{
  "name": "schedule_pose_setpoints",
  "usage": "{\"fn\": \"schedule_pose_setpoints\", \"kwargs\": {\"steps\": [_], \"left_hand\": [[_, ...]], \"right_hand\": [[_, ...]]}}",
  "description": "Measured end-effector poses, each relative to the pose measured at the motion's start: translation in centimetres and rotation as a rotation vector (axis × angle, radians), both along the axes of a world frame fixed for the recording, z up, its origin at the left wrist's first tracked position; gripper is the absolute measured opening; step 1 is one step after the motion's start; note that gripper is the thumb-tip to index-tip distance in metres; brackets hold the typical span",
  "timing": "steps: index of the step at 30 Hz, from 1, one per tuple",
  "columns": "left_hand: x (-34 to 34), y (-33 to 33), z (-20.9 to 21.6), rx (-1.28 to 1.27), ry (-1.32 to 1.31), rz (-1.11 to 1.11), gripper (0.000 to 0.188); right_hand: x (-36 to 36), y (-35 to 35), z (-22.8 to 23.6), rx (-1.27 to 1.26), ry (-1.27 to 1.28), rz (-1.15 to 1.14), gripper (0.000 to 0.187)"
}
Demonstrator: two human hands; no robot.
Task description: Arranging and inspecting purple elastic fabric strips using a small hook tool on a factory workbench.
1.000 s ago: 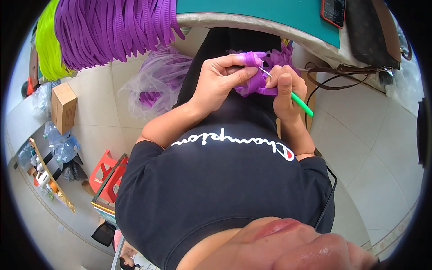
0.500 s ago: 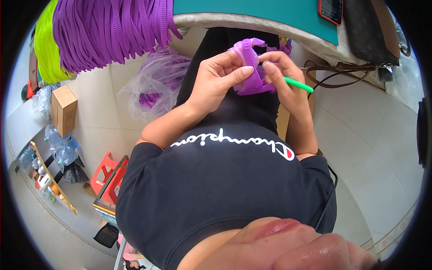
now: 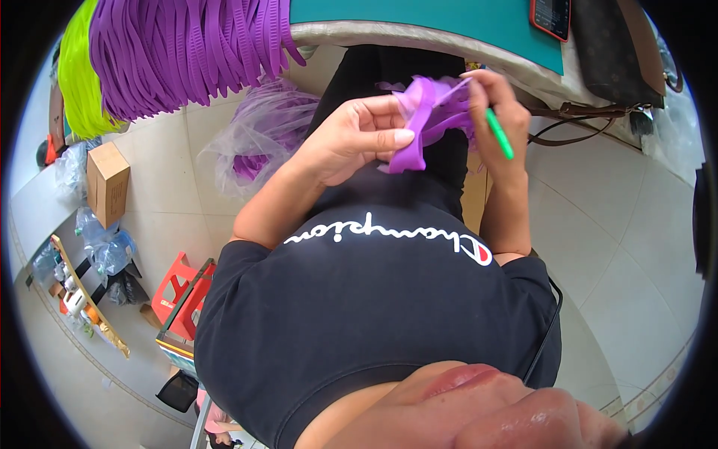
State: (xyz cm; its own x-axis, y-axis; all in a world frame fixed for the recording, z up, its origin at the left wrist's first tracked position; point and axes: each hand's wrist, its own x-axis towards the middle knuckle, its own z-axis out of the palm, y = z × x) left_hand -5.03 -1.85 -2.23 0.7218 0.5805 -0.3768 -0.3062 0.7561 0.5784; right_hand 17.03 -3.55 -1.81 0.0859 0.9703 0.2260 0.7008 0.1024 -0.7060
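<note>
My left hand [image 3: 348, 141] is closed on a soft purple rubber strap [image 3: 410, 156], thumb on top, holding it in front of my lap. The strap is bent into a loop. In my right hand [image 3: 502, 112] is a slim green-handled tool [image 3: 499, 135]; its working end is hidden by the hand. The fingertips of that hand pinch a thin, pale purple strip [image 3: 453, 93] stretched toward the strap. More purple rubber pieces [image 3: 458, 123] lie behind and below the hands, partly covered.
Many purple straps [image 3: 191, 52] hang over the table edge at the far left, beside lime-green ones [image 3: 75, 75]. A clear bag [image 3: 265, 135] of purple pieces rests on the floor. The green tabletop [image 3: 426, 19] carries a phone [image 3: 551, 16] and a brown bag [image 3: 617, 49].
My right hand has moved right and away from the strap, drawing out the thin strip. The green tool has turned steeper. The strap has tipped in my left hand.
</note>
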Motion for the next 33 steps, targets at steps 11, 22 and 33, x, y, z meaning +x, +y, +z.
{"fn": "schedule_pose_setpoints", "kwargs": {"steps": [11,22,33], "left_hand": [[-7.5,1.4,-1.8,0.017,-0.737,-0.025,0.037],[-6.7,1.3,-2.7,0.264,-0.484,-0.118,0.057],[-3.2,0.5,0.5,0.444,-0.08,-0.241,0.1]], "right_hand": [[14.4,-1.9,-1.0,-0.125,-0.136,-0.606,0.024],[10.1,-2.0,1.4,-0.217,0.288,-0.189,0.021],[-0.8,-0.4,2.2,-0.716,0.956,0.374,0.027]]}}
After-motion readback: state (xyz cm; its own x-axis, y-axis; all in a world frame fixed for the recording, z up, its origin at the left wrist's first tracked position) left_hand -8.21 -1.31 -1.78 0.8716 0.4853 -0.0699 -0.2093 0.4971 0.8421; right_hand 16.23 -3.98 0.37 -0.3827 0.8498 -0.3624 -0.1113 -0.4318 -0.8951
